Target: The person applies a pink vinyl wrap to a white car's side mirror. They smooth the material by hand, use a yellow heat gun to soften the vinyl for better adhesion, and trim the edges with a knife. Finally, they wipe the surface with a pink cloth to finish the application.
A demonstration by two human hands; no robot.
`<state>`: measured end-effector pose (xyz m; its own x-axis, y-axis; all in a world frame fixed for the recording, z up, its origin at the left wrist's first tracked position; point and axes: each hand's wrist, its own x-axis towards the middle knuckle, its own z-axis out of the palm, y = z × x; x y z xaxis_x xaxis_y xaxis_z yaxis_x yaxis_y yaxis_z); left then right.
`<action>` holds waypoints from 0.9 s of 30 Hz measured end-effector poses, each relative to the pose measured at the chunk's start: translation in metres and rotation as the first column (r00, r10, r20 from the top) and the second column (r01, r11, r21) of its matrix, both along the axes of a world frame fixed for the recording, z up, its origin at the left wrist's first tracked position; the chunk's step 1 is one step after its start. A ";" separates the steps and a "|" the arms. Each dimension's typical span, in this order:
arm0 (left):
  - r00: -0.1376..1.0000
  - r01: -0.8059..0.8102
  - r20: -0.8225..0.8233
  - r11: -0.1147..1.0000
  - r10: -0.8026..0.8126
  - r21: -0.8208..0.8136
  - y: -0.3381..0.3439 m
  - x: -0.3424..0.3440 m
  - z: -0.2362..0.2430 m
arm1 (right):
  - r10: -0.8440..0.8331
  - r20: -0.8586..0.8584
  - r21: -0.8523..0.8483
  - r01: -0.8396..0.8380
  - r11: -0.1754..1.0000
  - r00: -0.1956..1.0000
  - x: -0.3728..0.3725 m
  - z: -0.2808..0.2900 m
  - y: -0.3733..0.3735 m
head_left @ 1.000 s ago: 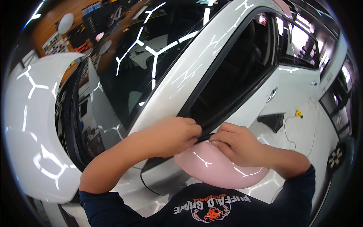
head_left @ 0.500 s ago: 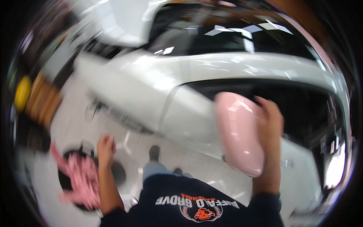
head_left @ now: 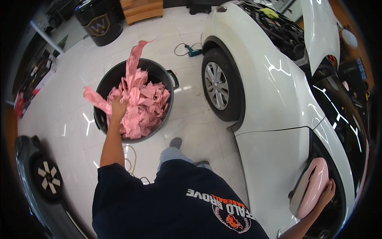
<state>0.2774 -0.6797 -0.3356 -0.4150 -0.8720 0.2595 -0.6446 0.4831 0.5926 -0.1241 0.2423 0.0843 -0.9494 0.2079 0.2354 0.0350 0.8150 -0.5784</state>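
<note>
My left hand (head_left: 118,105) reaches into pink crumpled film (head_left: 143,107) heaped in a large dark bin (head_left: 170,113) on the floor. Its fingertips are among the film, so I cannot tell whether they grip it. At lower right, my right hand (head_left: 327,190) curls around the outer side of the pink mirror (head_left: 316,175) on the door (head_left: 270,179) of a white car (head_left: 270,99). The mirror shows a long dark slot along its length.
The car's front wheel (head_left: 215,83) is right of the bin. Behind are a black barrel (head_left: 97,24), a wooden box (head_left: 141,8) and a teal power tool (head_left: 194,51). A dark grey car (head_left: 28,155) is at lower left. Cords (head_left: 131,163) lie by my feet.
My view has swung from the window toward the floor and bin. My left hand has left the mirror area and moved down into the pink film; my right stays at the mirror.
</note>
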 end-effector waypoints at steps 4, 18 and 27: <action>0.995 -0.057 0.076 0.995 0.064 -0.085 -0.040 0.011 0.005 | 0.004 -0.046 0.161 0.004 0.987 0.999 -0.001 -0.005 0.025; 0.690 0.720 -0.261 0.678 -0.675 0.151 0.119 -0.196 0.018 | -0.032 -0.136 0.152 0.053 0.987 0.990 0.039 0.018 -0.093; -0.286 0.956 -0.336 -0.244 -0.897 -0.162 0.470 -0.408 0.333 | 0.051 -0.240 0.016 -0.048 0.999 0.970 0.053 0.015 -0.096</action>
